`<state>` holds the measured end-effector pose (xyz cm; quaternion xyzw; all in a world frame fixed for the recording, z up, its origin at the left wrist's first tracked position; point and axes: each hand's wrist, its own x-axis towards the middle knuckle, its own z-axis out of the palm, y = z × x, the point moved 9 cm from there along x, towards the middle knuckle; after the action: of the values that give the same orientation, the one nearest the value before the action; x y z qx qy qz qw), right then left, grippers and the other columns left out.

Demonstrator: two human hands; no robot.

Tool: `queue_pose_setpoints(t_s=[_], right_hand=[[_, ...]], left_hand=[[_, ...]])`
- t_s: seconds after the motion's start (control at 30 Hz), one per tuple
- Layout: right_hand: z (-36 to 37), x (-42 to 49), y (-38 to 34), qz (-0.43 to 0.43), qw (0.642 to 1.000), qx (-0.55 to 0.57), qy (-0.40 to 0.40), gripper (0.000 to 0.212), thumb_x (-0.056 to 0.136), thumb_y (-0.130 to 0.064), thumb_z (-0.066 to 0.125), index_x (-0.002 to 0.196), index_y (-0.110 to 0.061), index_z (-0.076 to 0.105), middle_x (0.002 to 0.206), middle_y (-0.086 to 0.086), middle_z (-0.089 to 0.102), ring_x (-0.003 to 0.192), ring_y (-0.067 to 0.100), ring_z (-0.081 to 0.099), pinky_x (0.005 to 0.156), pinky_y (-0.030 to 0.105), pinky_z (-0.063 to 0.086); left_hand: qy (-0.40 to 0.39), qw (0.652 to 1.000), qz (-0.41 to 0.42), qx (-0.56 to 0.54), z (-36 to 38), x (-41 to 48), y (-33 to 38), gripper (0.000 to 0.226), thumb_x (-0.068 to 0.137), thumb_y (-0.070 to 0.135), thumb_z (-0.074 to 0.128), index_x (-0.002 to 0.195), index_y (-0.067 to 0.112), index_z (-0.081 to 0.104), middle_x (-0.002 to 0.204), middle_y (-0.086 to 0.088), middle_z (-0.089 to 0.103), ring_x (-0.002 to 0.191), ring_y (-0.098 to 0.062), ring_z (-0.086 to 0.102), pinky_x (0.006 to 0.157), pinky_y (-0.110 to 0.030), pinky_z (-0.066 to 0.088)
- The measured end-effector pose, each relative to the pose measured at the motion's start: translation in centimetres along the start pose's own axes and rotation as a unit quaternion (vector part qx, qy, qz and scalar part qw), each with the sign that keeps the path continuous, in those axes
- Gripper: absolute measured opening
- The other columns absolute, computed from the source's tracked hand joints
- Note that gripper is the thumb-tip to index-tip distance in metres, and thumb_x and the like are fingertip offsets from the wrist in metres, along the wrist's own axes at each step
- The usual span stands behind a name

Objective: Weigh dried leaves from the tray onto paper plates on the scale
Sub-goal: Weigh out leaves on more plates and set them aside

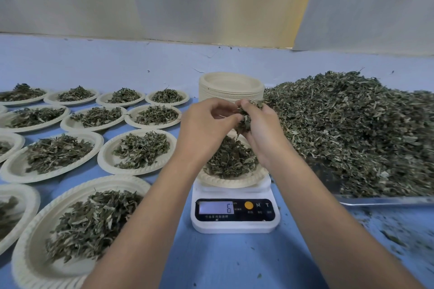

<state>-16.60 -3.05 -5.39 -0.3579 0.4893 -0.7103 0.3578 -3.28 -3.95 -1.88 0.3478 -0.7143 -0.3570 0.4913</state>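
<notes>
Paper plate on scale (232, 179): far half hidden behind both hands and the leaf pile.
Scale display (216, 208): small print below it too small to read.
Tray (385, 200): cut off at the right edge, mostly buried under leaves.
Plate stack (231, 88): lower front hidden by hands.
Left-edge filled plates (9, 213): cut off.
Right-hand leaves (399, 171): blurred.
</notes>
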Motion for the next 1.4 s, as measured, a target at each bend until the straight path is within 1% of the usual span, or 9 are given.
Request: queue_pose_setpoints(t_s=[0.1, 0.2, 0.4, 0.57, 0.73, 0.8, 1.0, 1.2, 1.4], right_hand=[[0.2, 0.0, 0.4, 0.012, 1.000, 0.008, 0.002, 0.014, 0.098, -0.014, 0.049, 0.107, -0.007, 0.057, 0.112, 0.020, 0.066, 0.104, 0.032, 0.065, 0.088, 0.039, 0.052], [0.2, -0.1, 0.4, 0.017, 1.000, 0.017, 0.002, 0.016, 0.098, -0.012, 0.049, 0.110, -0.004, 0.056, 0.109, 0.019, 0.066, 0.103, 0.034, 0.065, 0.092, 0.043, 0.052], [0.1, 0.0, 0.4, 0.026, 0.998, 0.049, 0.004, 0.013, 0.097, -0.012, 0.049, 0.087, -0.012, 0.057, 0.084, 0.003, 0.061, 0.074, 0.018, 0.059, 0.071, 0.032, 0.048], [0.8, -0.2, 0.8, 0.040, 0.995, 0.089, -0.005, 0.009, 0.098, -0.009, 0.048, 0.096, -0.007, 0.056, 0.083, 0.007, 0.059, 0.068, 0.020, 0.056, 0.064, 0.031, 0.044], [1.1, -0.2, 0.9, 0.050, 0.993, 0.110, -0.009, 0.012, 0.098, -0.008, 0.047, 0.089, -0.008, 0.056, 0.083, 0.008, 0.062, 0.074, 0.020, 0.061, 0.091, 0.044, 0.047], [0.9, -0.2, 1.0, 0.054, 0.993, 0.108, -0.009, 0.010, 0.098, -0.009, 0.047, 0.092, -0.007, 0.055, 0.088, 0.011, 0.062, 0.080, 0.023, 0.061, 0.094, 0.044, 0.047], [-0.5, 0.1, 0.6, 0.051, 0.990, 0.133, 0.018, 0.013, 0.098, -0.006, 0.047, 0.089, -0.005, 0.056, 0.076, 0.008, 0.061, 0.065, 0.015, 0.059, 0.065, 0.024, 0.052], [-0.8, 0.0, 0.4, 0.050, 0.991, 0.122, 0.026, 0.014, 0.097, -0.006, 0.048, 0.086, -0.006, 0.057, 0.075, 0.009, 0.063, 0.064, 0.016, 0.058, 0.067, 0.026, 0.046], [-0.8, -0.1, 0.4, 0.051, 0.990, 0.129, 0.030, 0.011, 0.097, -0.006, 0.048, 0.090, -0.005, 0.057, 0.073, 0.007, 0.063, 0.061, 0.015, 0.058, 0.064, 0.024, 0.047]], left_hand=[[-0.012, 1.000, 0.000, 0.013, 0.5, -0.2, 0.2, 0.016, 0.077, 0.019, 0.075, 0.093, 0.022, 0.072, 0.083, 0.010, 0.071, 0.077, 0.001, 0.065, 0.068, -0.008, 0.048], [-0.027, 0.999, 0.001, 0.034, 0.9, -0.2, 0.3, 0.018, 0.076, 0.022, 0.075, 0.093, 0.028, 0.070, 0.086, 0.013, 0.069, 0.075, 0.001, 0.065, 0.070, -0.012, 0.049], [-0.044, 0.997, 0.008, 0.062, 1.1, -0.4, 0.2, 0.022, 0.074, 0.022, 0.076, 0.095, 0.028, 0.070, 0.084, 0.017, 0.068, 0.073, 0.003, 0.065, 0.065, -0.006, 0.045], [-0.025, 0.991, 0.045, 0.126, 1.5, -0.5, 0.6, 0.025, 0.076, 0.010, 0.072, 0.099, 0.021, 0.070, 0.089, 0.009, 0.065, 0.077, -0.011, 0.064, 0.077, -0.024, 0.051], [0.005, 0.994, 0.046, 0.097, 0.7, -0.4, 0.4, 0.018, 0.079, 0.005, 0.067, 0.085, 0.022, 0.070, 0.083, 0.010, 0.068, 0.073, -0.007, 0.066, 0.069, -0.012, 0.048], [0.011, 0.996, 0.042, 0.078, 0.5, -0.4, 0.5, 0.016, 0.079, 0.006, 0.068, 0.083, 0.021, 0.070, 0.078, 0.014, 0.068, 0.069, -0.003, 0.065, 0.065, -0.011, 0.048], [0.074, 0.996, 0.035, 0.022, -1.6, 0.0, 0.8, 0.018, 0.081, 0.011, 0.071, 0.077, 0.027, 0.064, 0.071, 0.018, 0.064, 0.060, 0.008, 0.057, 0.057, -0.003, 0.040], [0.111, 0.994, 0.012, -0.013, -3.1, 0.1, 0.2, 0.016, 0.081, 0.011, 0.071, 0.081, 0.026, 0.064, 0.080, 0.010, 0.068, 0.076, -0.009, 0.067, 0.068, -0.017, 0.051], [0.067, 0.998, -0.006, -0.005, -2.4, 0.4, -0.3, 0.017, 0.081, 0.013, 0.070, 0.082, 0.029, 0.067, 0.079, 0.013, 0.070, 0.075, -0.007, 0.066, 0.069, -0.017, 0.049]])
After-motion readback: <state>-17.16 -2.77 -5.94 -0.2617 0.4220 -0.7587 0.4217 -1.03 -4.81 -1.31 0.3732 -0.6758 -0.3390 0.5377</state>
